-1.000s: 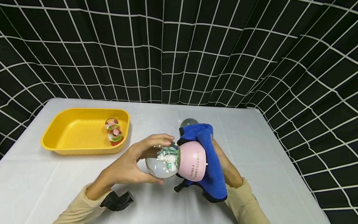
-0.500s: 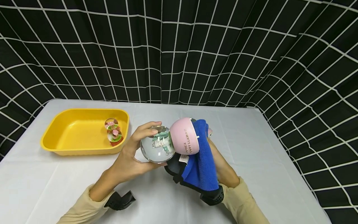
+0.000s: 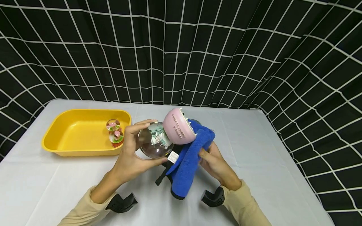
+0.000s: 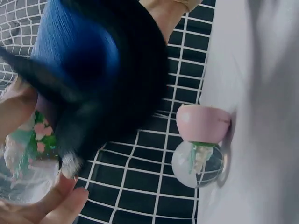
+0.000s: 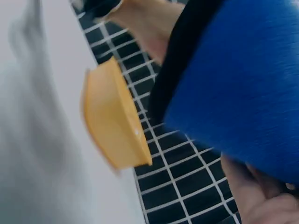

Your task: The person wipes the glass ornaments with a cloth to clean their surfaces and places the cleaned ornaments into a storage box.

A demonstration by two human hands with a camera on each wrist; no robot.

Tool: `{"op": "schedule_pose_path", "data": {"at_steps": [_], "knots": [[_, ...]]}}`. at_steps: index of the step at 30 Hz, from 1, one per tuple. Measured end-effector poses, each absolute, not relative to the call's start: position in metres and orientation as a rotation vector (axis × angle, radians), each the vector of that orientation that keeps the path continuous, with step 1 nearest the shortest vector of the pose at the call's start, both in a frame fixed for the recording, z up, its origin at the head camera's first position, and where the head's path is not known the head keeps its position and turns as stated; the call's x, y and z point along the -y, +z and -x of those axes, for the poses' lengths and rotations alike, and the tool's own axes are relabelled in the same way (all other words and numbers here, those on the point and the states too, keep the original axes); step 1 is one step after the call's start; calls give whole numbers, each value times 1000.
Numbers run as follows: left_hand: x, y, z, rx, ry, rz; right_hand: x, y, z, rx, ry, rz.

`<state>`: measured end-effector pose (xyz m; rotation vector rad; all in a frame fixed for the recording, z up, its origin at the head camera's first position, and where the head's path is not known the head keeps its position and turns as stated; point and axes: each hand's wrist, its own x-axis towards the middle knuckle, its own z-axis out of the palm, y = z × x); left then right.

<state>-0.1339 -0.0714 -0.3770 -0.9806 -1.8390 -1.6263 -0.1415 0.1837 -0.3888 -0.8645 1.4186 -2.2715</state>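
Observation:
My left hand (image 3: 128, 163) grips a snow globe (image 3: 178, 127) by its clear ball, thumb below and fingers above. Its pink lettered base points up and right, so the globe is tilted. In my right hand (image 3: 217, 161) a blue cloth (image 3: 185, 171) with black edging and a white tag is pinched, hanging beneath the pink base. Contact between cloth and base is hard to make out. The cloth fills much of the right wrist view. Behind it, a second snow globe (image 4: 203, 123) with a pink base lies on its side; in the head view it is nearly hidden.
A yellow bin (image 3: 65, 152) stands at the left of the white table (image 3: 268, 163). Inside, near its right wall, are two small clear balls (image 3: 116, 136) with pink figures and red below. Black curtains (image 3: 181, 56) with white grid lines enclose the back and right.
The held snow globe has moved up and left, its base tipping upward. My right hand has shifted the cloth from around the base to below it, and its fingers now show.

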Motion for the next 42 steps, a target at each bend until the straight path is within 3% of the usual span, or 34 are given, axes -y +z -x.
{"op": "schedule_pose_path", "data": {"at_steps": [8, 18, 22, 28, 35, 42], "knots": [[72, -379, 138, 1864, -1595, 820, -172, -385, 136, -1997, -2019, 1020], [73, -383, 139, 1989, -1330, 678, -177, -377, 135, -2158, -1951, 1104], [74, -382, 138, 2003, -1346, 634, -182, -374, 140, -2247, -2113, 936], [76, -378, 136, 1965, -1527, 741, -187, -368, 148, -2089, -2485, 497], [75, -375, 133, 2110, -1460, 847, -188, -378, 148, -2222, -2252, 882], [77, -378, 133, 2172, -1400, 898, -182, -381, 143, -2366, -2080, 729]]}}
